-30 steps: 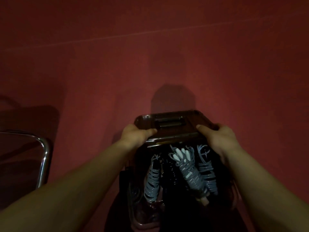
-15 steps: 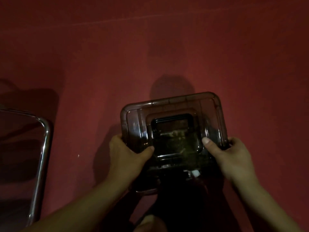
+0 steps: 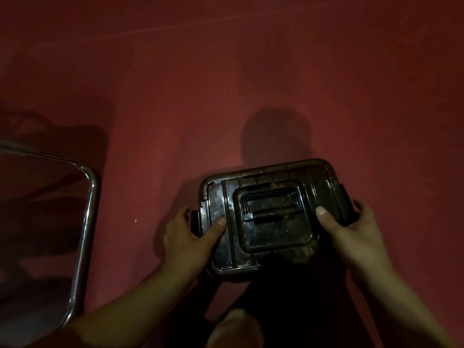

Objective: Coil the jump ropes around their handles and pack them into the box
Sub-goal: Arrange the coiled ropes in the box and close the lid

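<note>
A dark, see-through plastic box sits on the red floor with its lid [image 3: 266,217] lying flat on top, a folded carry handle [image 3: 270,205] in the lid's middle. My left hand [image 3: 190,234] grips the box's left end at the black side latch, thumb on the lid. My right hand [image 3: 351,227] grips the right end at the other latch, thumb pressing the lid too. The coiled jump ropes are hidden under the lid.
A chrome-framed chair or stool [image 3: 85,222] stands at the left, close to my left forearm. Red floor [image 3: 251,84] stretches beyond the box. My knee [image 3: 233,330] shows at the bottom centre in the dark.
The lid has come down from tilted over the open box to flat on it, covering the grey ropes. Both hands slid from the lid's near edge out to the side latches.
</note>
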`<move>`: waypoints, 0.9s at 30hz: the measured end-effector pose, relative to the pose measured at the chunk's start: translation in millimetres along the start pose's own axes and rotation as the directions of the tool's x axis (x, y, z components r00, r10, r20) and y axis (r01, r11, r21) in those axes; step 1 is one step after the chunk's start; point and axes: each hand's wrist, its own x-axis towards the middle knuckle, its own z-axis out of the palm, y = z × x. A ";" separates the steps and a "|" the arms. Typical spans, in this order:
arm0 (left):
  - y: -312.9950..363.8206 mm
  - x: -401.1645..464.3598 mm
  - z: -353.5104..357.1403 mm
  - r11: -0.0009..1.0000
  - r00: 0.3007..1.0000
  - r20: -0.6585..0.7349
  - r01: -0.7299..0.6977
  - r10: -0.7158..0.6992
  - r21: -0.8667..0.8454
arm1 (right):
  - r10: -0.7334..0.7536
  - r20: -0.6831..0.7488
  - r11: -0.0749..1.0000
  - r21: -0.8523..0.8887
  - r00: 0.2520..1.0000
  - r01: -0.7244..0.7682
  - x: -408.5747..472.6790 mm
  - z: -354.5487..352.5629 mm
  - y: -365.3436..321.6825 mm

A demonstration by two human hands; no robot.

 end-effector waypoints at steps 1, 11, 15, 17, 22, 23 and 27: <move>-1.0 0.8 1.4 0.996 0.999 0.021 0.046 -0.044 -0.074 | 0.002 -0.023 0.999 -0.037 1.000 -0.003 1.5 1.2 -0.1; 3.3 -4.0 2.2 0.967 1.000 0.010 0.023 -0.021 -0.253 | -0.104 -0.010 0.993 -0.053 0.995 0.103 3.0 -4.3 16.4; 10.5 -2.2 6.4 0.954 1.000 -0.015 0.005 -0.010 -0.301 | -0.131 -0.076 0.989 -0.074 0.988 0.126 3.3 -0.2 12.7; 13.8 2.1 6.9 0.934 0.998 0.041 0.049 -0.037 -0.354 | -0.117 -0.076 0.991 -0.069 0.990 0.112 5.9 2.6 10.4; 11.4 -4.8 7.3 0.893 0.980 0.191 0.137 -0.059 -0.428 | -0.177 -0.081 0.981 -0.090 0.981 0.170 0.3 3.7 20.1; 14.0 -5.7 6.8 0.885 0.979 0.194 0.149 -0.067 -0.441 | -0.178 -0.075 0.982 -0.081 0.981 0.172 -0.1 3.7 20.0; 30.3 13.2 4.0 0.876 0.960 0.269 0.198 -0.081 -0.441 | -0.089 -0.037 0.996 -0.023 0.995 0.088 9.1 1.2 11.9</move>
